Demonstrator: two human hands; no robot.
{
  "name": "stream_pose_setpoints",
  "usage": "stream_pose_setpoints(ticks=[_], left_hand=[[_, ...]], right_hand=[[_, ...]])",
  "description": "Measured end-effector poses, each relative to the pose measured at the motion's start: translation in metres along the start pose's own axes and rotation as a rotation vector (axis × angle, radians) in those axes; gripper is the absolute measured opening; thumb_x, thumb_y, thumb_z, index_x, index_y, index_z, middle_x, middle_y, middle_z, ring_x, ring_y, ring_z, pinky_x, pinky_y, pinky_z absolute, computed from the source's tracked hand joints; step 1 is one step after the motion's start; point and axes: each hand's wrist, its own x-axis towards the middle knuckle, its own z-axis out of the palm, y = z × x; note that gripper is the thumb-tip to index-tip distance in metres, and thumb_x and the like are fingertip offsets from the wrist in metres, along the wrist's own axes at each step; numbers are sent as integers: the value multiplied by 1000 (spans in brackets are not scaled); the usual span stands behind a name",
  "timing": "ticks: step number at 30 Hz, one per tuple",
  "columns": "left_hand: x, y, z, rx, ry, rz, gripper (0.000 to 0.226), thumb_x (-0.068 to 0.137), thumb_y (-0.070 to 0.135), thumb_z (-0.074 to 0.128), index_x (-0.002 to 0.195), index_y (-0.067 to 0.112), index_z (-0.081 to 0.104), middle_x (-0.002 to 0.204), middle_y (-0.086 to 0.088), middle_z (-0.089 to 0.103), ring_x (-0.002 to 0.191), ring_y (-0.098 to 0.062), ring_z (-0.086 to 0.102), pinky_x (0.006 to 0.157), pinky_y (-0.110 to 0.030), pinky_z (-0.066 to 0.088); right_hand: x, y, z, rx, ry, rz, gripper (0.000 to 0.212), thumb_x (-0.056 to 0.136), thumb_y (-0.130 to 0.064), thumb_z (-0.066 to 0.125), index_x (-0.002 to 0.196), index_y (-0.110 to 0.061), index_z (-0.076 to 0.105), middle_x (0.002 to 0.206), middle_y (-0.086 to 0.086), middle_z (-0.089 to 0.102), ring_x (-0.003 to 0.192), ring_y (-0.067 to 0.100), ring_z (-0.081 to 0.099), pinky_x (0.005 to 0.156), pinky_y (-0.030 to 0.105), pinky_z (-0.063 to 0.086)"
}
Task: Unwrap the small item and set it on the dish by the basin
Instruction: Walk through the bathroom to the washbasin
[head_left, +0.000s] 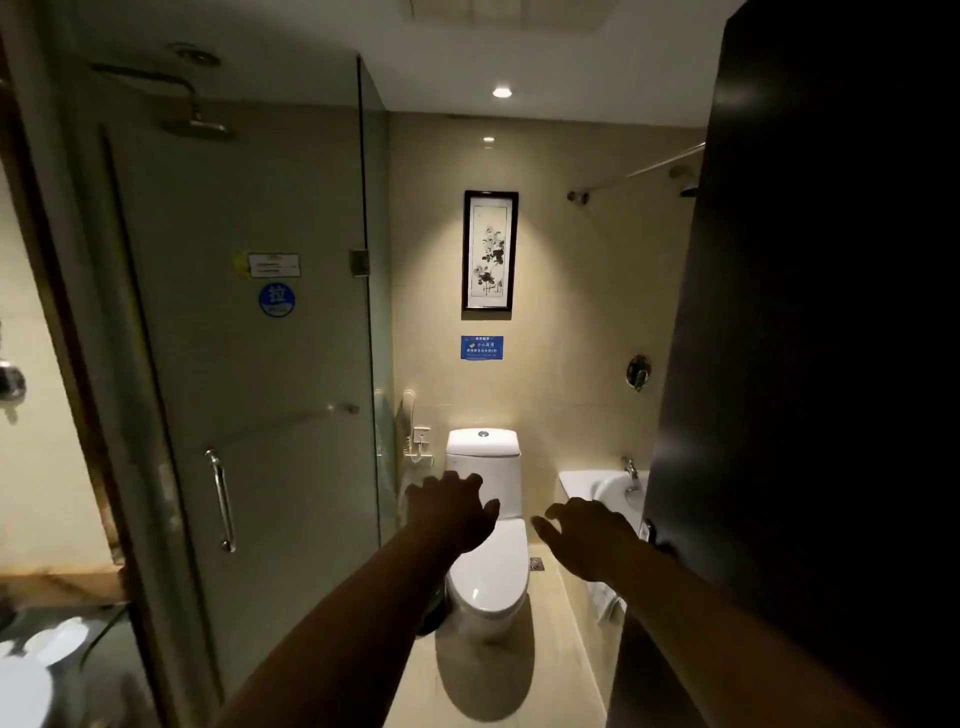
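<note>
Head view: left hand (451, 514) and right hand (587, 540), both empty with fingers spread, extended over a white ceramic toilet (485, 545). Pale blurred objects, possibly dishes (52, 642), sit bottom left; the small wrapped item cannot be made out.

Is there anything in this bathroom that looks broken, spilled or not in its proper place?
Nothing stands out. The toilet has its lid closed, the framed picture hangs straight, and the floor looks dry. Both hands, left hand and right hand, are empty.
</note>
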Motion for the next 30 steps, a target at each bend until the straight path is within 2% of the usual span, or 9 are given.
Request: stream_pose_setpoints(ticks=[8,12,19,26,30], left_hand=[[20,9,24,24,-18,59,57,96,58,43,143,25,43,131,-10,57,118,-34,56,101,-49,41],[44,10,36,2,-43,0,55,94,55,47,141,26,45,132,-7,56,121,-31,53,101,-48,38],[101,20,47,48,-58,-44,58,94,57,47,142,26,43,137,-10,54,123,-33,53,105,-52,37],[152,23,78,-276,-149,-118,62,93,58,51,147,29,41,146,-10,49,128,-30,51,104,-49,45],[190,12,89,-146,-124,-89,59,93,60,47,146,35,40,144,-6,50,128,-29,51,105,-49,41]], right_hand=[[25,-1,12,-54,-11,3,59,98,-64,25,136,-26,51,137,4,58,125,26,54,105,46,42],[48,-1,24,-84,-23,-20,58,99,-61,25,137,-22,46,135,6,57,124,28,53,104,46,42],[112,13,37,-41,-9,-99,56,99,-60,27,132,-22,49,129,5,60,121,27,56,105,46,43],[167,25,64,-41,-63,-115,57,99,-60,26,135,-22,48,133,7,58,124,30,54,104,50,40],[199,20,82,-50,-87,-108,58,99,-61,24,138,-23,45,135,7,57,125,30,53,104,50,39]])
